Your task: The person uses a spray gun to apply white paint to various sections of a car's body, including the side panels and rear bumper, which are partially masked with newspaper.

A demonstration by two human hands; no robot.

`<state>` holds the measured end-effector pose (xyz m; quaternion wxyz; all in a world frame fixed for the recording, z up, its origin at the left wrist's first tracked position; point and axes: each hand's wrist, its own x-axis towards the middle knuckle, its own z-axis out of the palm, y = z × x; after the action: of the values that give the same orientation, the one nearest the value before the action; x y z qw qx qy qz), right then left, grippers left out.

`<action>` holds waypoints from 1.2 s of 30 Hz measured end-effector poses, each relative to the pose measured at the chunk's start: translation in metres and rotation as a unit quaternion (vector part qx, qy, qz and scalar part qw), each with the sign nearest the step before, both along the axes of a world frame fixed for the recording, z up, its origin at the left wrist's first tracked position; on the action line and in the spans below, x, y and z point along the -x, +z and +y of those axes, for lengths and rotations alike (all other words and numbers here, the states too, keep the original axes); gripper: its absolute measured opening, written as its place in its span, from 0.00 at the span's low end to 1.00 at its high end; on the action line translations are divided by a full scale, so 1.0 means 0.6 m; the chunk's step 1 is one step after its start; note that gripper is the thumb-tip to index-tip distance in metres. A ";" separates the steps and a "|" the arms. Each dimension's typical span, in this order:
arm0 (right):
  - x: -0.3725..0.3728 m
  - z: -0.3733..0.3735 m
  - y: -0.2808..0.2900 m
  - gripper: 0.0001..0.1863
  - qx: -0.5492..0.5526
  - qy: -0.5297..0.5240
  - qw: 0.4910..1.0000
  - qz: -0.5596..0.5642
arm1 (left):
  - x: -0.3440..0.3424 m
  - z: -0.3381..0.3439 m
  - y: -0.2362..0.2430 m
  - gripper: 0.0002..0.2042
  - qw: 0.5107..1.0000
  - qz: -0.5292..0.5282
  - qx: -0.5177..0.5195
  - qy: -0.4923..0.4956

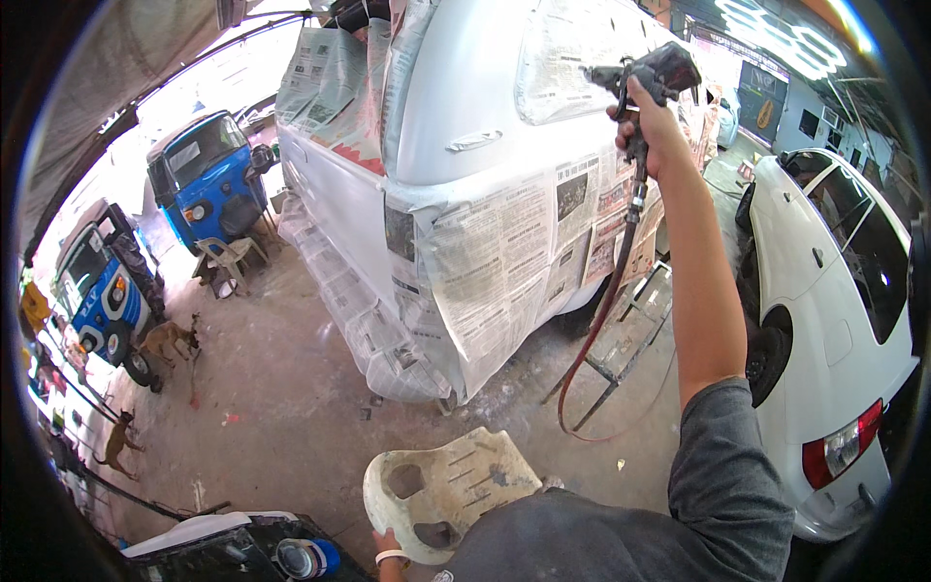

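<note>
Grey-sleeved arm [710, 301] holds spray gun [669, 74], wide floor [281, 388] edging van [456, 87].

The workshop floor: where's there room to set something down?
The widest mostly bare patch of concrete floor lies between the newspaper-masked van and the brown dogs; a smaller one separates the cream plastic chair from the van's corner. It is crowded between the van and the white car, where the reddish hose hangs near a metal frame.

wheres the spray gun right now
In the head view's upper right, the spray gun is in the raised right hand, beside the newspaper-masked white van.
</note>
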<state>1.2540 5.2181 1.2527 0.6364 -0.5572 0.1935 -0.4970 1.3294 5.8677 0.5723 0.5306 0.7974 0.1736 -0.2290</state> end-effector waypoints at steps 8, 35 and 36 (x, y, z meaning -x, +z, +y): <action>0.033 0.142 -0.024 0.24 0.099 -0.032 0.992 0.074 | -0.007 0.028 0.005 0.25 0.998 -0.013 0.068 -0.009; 0.591 0.286 -0.384 0.16 -0.121 -0.049 0.817 0.561 | 0.096 -0.228 -0.012 0.22 0.984 0.081 0.160 -0.014; 0.610 0.291 -0.396 0.16 -0.130 -0.059 0.829 0.540 | 0.104 -0.272 -0.001 0.22 0.989 0.054 0.137 -0.030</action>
<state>0.8880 5.3929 1.0153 0.4662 -0.6365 0.6019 -0.1237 1.2672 5.7045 0.5716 0.6174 0.7087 0.1445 -0.3092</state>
